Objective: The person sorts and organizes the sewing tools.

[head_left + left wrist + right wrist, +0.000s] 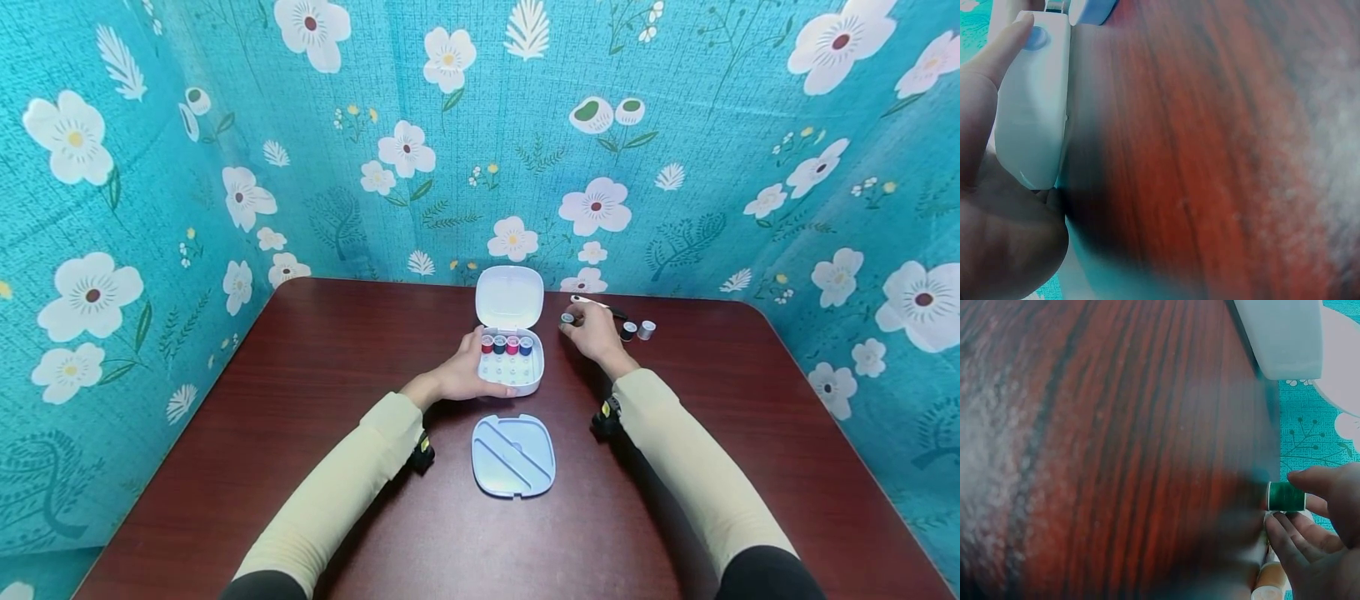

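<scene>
My left hand (459, 375) grips a small white sewing box (531, 382) from its left side, with the thumb along its front. The box's hinged lid (510, 297) stands up at the back. Inside, a row of thread spools (513, 344) in red, pink and dark tones fills the rear, with small pegs in front. To the right of the box, my right hand (592, 333) pinches a green thread spool (1287, 496) between thumb and fingers. Whether that spool touches the table I cannot tell.
Two more spools, one black (628, 332) and one grey (647, 330), stand right of my right hand. Behind that hand lies a slim white-and-black tool (600, 305). A pale blue divided tray (513, 457) lies in front of the box. Flowered cloth (450, 150) hangs behind the table.
</scene>
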{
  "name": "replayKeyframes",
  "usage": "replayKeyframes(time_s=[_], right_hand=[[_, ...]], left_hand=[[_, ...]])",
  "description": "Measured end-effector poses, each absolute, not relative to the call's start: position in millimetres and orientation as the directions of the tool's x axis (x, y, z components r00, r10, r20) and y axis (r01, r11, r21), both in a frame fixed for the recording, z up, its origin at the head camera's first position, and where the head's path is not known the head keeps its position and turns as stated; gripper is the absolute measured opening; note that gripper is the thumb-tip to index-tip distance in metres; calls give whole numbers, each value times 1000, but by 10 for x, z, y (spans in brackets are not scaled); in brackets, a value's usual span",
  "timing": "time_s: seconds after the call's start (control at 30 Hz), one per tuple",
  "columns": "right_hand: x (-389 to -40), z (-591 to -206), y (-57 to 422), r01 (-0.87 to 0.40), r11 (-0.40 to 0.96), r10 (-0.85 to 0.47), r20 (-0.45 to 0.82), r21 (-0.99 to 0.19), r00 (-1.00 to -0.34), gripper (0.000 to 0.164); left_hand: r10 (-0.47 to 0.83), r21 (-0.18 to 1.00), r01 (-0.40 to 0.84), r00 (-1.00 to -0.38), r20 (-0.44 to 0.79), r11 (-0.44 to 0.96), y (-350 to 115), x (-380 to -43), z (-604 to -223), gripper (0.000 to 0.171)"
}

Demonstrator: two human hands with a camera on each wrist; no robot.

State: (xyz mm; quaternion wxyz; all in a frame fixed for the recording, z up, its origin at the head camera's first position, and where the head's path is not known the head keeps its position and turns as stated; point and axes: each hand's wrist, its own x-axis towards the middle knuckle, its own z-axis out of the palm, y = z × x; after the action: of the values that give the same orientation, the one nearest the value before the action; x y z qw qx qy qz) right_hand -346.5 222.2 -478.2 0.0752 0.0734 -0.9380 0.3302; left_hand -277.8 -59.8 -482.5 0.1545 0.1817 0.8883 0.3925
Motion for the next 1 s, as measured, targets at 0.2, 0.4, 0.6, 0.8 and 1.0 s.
replayKeyframes(time_s=[0.2,0.4,0.6,0.8,1.0], right_hand=[[-3467,-4794,2216,-184,768,-83,191,-613,-978,17],[-3464,-4810,2218,-194,765,-90,197,-614,-976,14],[-3448,-4811,2231,-191,758,-104,174,-623,-979,15],[-3418,-4779,2237,-198,741,-136,145,-641,-980,20],[-3403,-4793,2274,-174,717,-126,119,-675,-985,24]], left_hand=[[446,758,199,-885,-133,622,-596,-2782,-4833,135],[446,758,200,-885,-132,621,-596,-2774,-4829,135],[447,757,199,-884,-135,623,-598,-2767,-4819,135],[441,750,198,-887,-138,631,-593,-2807,-4860,134],[445,754,198,-885,-138,627,-595,-2804,-4854,134]])
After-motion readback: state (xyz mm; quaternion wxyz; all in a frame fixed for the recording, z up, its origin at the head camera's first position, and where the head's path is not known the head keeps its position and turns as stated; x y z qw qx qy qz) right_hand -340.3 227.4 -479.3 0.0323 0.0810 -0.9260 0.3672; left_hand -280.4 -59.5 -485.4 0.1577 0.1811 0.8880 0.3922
